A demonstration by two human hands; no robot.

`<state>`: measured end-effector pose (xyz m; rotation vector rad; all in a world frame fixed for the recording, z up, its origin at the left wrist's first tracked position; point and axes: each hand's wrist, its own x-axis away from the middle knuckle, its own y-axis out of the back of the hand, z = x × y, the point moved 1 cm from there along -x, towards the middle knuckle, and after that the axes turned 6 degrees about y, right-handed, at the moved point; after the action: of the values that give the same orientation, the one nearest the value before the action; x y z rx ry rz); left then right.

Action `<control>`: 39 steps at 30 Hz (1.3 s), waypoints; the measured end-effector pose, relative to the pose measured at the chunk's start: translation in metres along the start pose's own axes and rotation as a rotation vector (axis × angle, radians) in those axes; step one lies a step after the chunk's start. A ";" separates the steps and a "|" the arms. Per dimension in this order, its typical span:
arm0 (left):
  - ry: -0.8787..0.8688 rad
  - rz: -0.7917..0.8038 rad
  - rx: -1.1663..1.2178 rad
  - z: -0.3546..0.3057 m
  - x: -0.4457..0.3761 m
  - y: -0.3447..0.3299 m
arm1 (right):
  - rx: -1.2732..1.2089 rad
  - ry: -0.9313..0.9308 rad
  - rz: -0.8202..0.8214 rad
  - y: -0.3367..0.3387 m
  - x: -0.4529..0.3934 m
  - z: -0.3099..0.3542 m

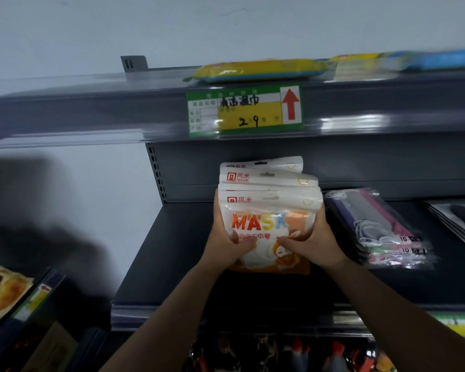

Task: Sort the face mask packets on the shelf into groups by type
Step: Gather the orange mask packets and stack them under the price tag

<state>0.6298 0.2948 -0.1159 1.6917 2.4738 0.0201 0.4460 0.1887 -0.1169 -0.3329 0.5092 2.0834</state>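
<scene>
Both hands hold one bundle of white-and-orange "MASK" packets (269, 210) upright over the middle shelf (172, 251). The left hand (226, 237) clasps the bundle's left edge, its thumb pressed across the front of the nearest packet; the right hand (309, 237) clasps the right edge the same way, fingers (287, 241) curled onto the printed face. At least four packets of this one kind are fanned in the grip, their white header strips stepping up behind one another. The bundle's lower edge looks close to the shelf board, though whether it touches cannot be told from this angle.

Just to the right, apart from the bundle, lies a flat pile of clear packets (381, 229) showing purple, pink and white masks — a second type, already grouped. Further right, dark flat packets (457, 218) sit at the frame's edge, too blurred to identify.

The step in hand seems to be gathering and squaring the "MASK" packets as one group. The next move likely calls for tapping the fanned edges level, then setting the stack down on the bare stretch of shelf to the left of the clear pile, keeping a gap so the types stay distinct. The glossy packets may slide over one another if the grip loosens unevenly.
</scene>
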 end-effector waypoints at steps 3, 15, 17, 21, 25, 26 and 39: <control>-0.001 0.008 0.009 0.006 -0.003 -0.002 | 0.034 -0.004 0.025 0.003 0.008 0.003; 0.019 0.008 -0.014 0.008 0.003 -0.008 | 0.058 -0.076 0.019 0.000 0.014 -0.010; -0.018 -0.073 -0.027 0.004 0.003 -0.007 | 0.052 -0.049 -0.049 -0.005 0.010 -0.007; -0.053 -0.146 -0.017 0.002 0.002 -0.001 | 0.030 0.012 -0.122 -0.011 0.003 -0.008; -0.021 -0.126 -0.026 0.009 0.007 -0.001 | -0.005 -0.057 -0.022 -0.015 0.004 -0.011; -0.026 -0.105 -0.020 0.009 0.008 0.000 | -0.014 -0.065 0.000 -0.015 0.004 -0.010; 0.006 0.001 -0.049 0.015 0.006 0.013 | -0.002 -0.091 0.070 -0.016 -0.002 -0.012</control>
<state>0.6415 0.3037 -0.1301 1.6763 2.4556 0.0862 0.4609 0.1889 -0.1297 -0.2233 0.4705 2.1563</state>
